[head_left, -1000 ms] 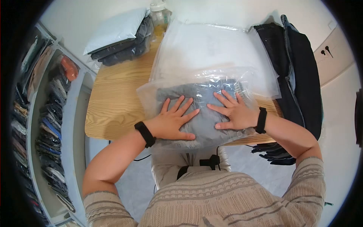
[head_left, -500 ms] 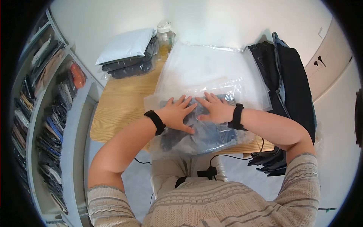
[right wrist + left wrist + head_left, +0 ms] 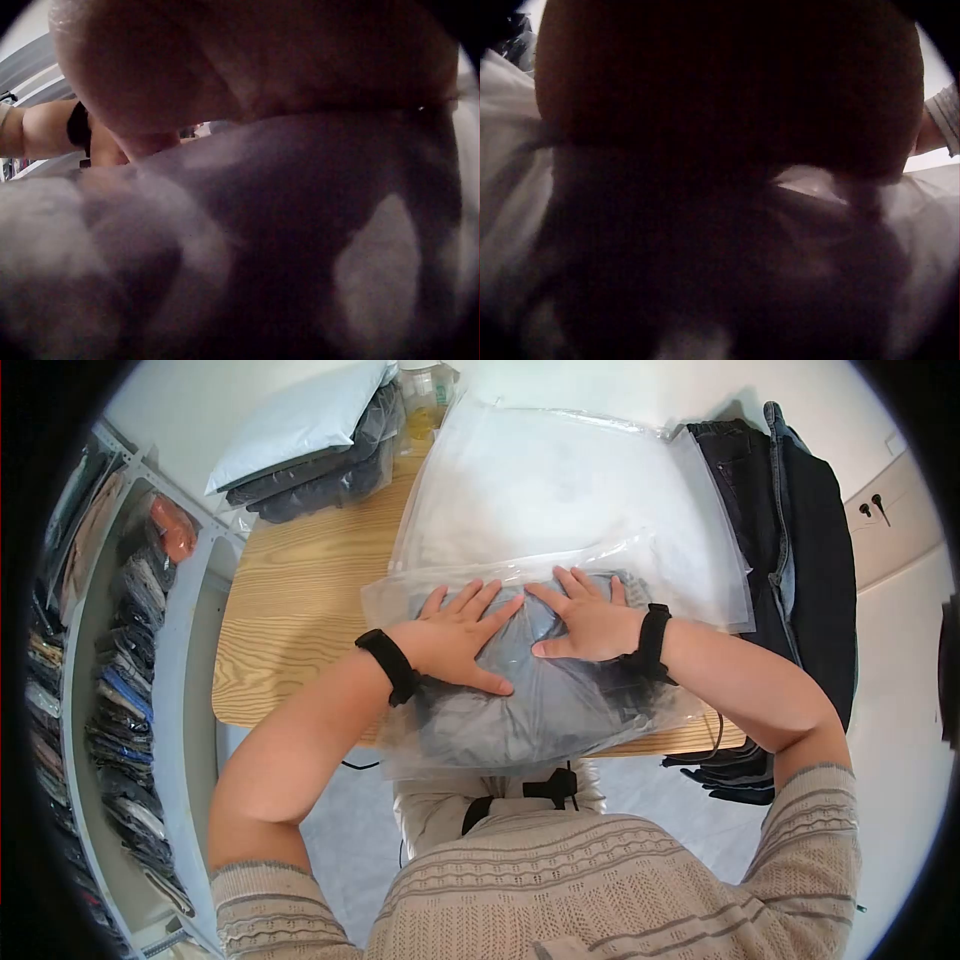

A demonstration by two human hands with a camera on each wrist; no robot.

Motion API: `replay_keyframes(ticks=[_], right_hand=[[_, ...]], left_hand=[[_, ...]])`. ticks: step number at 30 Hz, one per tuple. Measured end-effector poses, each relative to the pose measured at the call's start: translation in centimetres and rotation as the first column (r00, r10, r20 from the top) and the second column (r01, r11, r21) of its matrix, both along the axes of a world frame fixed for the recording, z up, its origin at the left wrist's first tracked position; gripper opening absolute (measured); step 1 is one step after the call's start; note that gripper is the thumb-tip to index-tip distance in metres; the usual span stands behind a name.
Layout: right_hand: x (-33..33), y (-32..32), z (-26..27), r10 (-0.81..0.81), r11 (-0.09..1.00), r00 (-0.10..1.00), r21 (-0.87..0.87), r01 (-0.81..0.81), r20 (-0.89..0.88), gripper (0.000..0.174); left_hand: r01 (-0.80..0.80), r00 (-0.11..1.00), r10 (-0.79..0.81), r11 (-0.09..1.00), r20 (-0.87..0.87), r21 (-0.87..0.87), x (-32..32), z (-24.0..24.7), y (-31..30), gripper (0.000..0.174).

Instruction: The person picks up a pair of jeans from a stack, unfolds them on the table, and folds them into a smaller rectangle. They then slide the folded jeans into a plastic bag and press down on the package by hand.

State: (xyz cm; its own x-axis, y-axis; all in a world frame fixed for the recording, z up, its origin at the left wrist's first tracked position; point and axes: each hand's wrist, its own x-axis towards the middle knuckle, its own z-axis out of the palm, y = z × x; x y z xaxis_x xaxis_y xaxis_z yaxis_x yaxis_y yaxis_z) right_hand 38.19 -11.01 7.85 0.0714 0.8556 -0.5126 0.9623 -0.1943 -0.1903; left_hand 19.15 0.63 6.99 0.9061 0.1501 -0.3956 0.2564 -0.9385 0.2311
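A clear plastic bag (image 3: 520, 735) with folded grey-blue clothing inside lies at the table's front edge in the head view. My left hand (image 3: 455, 645) presses on the bag's left half, fingers spread and thumb pointing inward. On the right half, my right hand (image 3: 592, 625) presses with straight, spread fingers, its fingertips near the bag's far end. The left wrist view is dark, mostly palm (image 3: 727, 82) over plastic. In the right wrist view the palm (image 3: 255, 60) rests right on the bag (image 3: 292, 210), with the left forearm (image 3: 45, 131) beyond it.
A stack of empty clear bags (image 3: 570, 480) lies behind on the wooden table (image 3: 290, 610). Bagged garments (image 3: 320, 480) and a bottle (image 3: 425, 405) stand back left, dark jeans (image 3: 815, 560) hang over the right side. A shelf (image 3: 130, 660) of packed clothes stands left.
Both hands have kept pressing on the bag. The right hand has shifted left, closer to the left hand, and the plastic shows different creases. The head view tilted up and back down.
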Motion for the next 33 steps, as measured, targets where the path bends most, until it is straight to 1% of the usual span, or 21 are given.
replay_keyframes(ticks=[4, 6, 7, 8, 9, 10, 11, 12, 13, 15, 17, 18, 19, 20, 21, 22, 23, 24, 27, 29, 33], right_hand=[[0.6, 0.2, 0.8, -0.011, 1.0, 0.999, 0.024, 0.012, -0.031, 0.089], [2.0, 0.9, 2.0, 0.07, 0.998, 0.966, 0.026, -0.065, -0.248, 0.079], [2.5, 0.1, 3.1, 0.062, 0.998, 0.97, 0.036, -0.055, -0.233, 0.079], [3.2, -0.8, 4.3, -0.088, 0.983, 0.82, 0.084, 0.163, -0.566, 0.07], [3.4, -1.7, 6.1, -0.168, 0.928, 0.537, 0.052, 0.37, -0.827, 0.061], [2.7, -3.4, 8.0, -0.113, 0.863, 0.383, 0.101, 0.495, -0.917, 0.055], [1.7, -5.6, 8.9, -0.025, 0.781, 0.224, 0.12, 0.613, -0.974, 0.049], [1.5, -7.4, 8.6, 0.057, 0.741, -0.016, 0.032, 0.671, -0.998, 0.045], [0.9, -9.3, 7.9, 0.131, 0.748, -0.228, -0.055, 0.662, -0.965, 0.045], [-1.5, -12.0, 6.4, 0.201, 0.733, -0.336, -0.086, 0.675, -0.92, 0.047], [-3.6, -13.5, 3.2, 0.169, 0.637, -0.025, 0.09, 0.766, -0.985, 0.049], [-4.1, -13.5, 1.6, 0.12, 0.607, 0.223, 0.25, 0.754, -0.967, 0.041], [-4.6, -13.6, 0.3, 0.132, 0.606, 0.221, 0.255, 0.753, -0.966, 0.041], [-5.1, -13.5, -0.7, 0.095, 0.567, 0.47, 0.436, 0.699, -0.878, 0.038], [-5.8, -13.3, -1.0, 0.042, 0.533, 0.683, 0.594, 0.603, -0.73, 0.036], [-6.5, -13.1, -0.6, 0.005, 0.499, 0.784, 0.681, 0.536, -0.621, 0.039], [-6.9, -13.0, -0.8, 0.011, 0.492, 0.78, 0.683, 0.54, -0.625, 0.039], [-7.2, -12.7, -1.2, -0.046, 0.489, 0.852, 0.732, 0.475, -0.522, 0.04], [-8.0, -12.2, -1.8, -0.117, 0.545, 0.929, 0.759, 0.356, -0.352, 0.042], [-9.0, -12.0, -2.1, -0.211, 0.614, 0.976, 0.769, 0.18, -0.061, 0.045], [-9.4, -11.8, -2.7, -0.238, 0.639, 0.971, 0.758, 0.131, 0.032, 0.048]], left_hand=[[-0.008, 1.0, 0.008, 1.0, -0.014, -0.017, 0.0, 0.4, -0.2, 0.111], [0.004, 1.0, -0.004, 1.0, -0.006, -0.005, 0.1, 0.4, -0.2, 0.111], [-0.002, 1.0, 0.002, 1.0, -0.019, -0.003, 0.1, 0.4, -0.2, 0.111], [-0.011, 0.999, 0.011, 1.0, -0.033, -0.004, 0.1, 0.3, -0.2, 0.11], [-0.007, 1.0, 0.007, 1.0, -0.019, 0.002, 0.1, 0.3, -0.1, 0.11], [-0.012, 1.0, 0.012, 1.0, -0.025, -0.016, 0.1, 0.3, 0.0, 0.11], [-0.02, 0.999, 0.018, 0.999, -0.033, -0.034, 0.1, 0.2, 0.1, 0.11], [-0.02, 0.999, 0.019, 0.999, -0.027, -0.028, 0.1, 0.2, 0.1, 0.11], [-0.027, 1.0, 0.026, 0.998, -0.016, -0.053, 0.0, 0.3, 0.2, 0.105], [-0.04, 0.999, 0.041, 0.997, 0.002, -0.067, -0.1, 0.8, 0.8, 0.099], [-0.093, 0.983, 0.151, 0.901, 0.104, -0.423, 0.2, 1.8, 2.6, 0.073], [-0.096, 0.983, 0.153, 0.906, 0.106, -0.412, 0.6, 2.2, 3.4, 0.073], [-0.139, 0.944, 0.267, 0.856, 0.196, -0.497, 1.1, 2.6, 4.3, 0.058], [-0.164, 0.884, 0.38, 0.798, 0.273, -0.58, 1.6, 3.0, 5.1, 0.045], [-0.169, 0.884, 0.379, 0.804, 0.273, -0.57, 1.9, 3.3, 5.7, 0.045], [-0.231, 0.848, 0.431, 0.825, 0.309, -0.516, 2.3, 3.6, 6.2, 0.04], [-0.294, 0.807, 0.476, 0.837, 0.349, -0.461, 2.5, 3.6, 6.5, 0.035], [-0.295, 0.81, 0.469, 0.844, 0.351, -0.447, 2.6, 3.1, 6.8, 0.035], [-0.309, 0.907, 0.336, 0.941, 0.255, -0.139, 3.3, 0.8, 8.3, 0.035], [-0.309, 0.908, 0.338, 0.939, 0.248, -0.149, 3.7, 0.2, 7.9, 0.035], [-0.313, 0.901, 0.379, 0.905, 0.21, -0.289, 4.1, -0.1, 7.7, 0.032]])
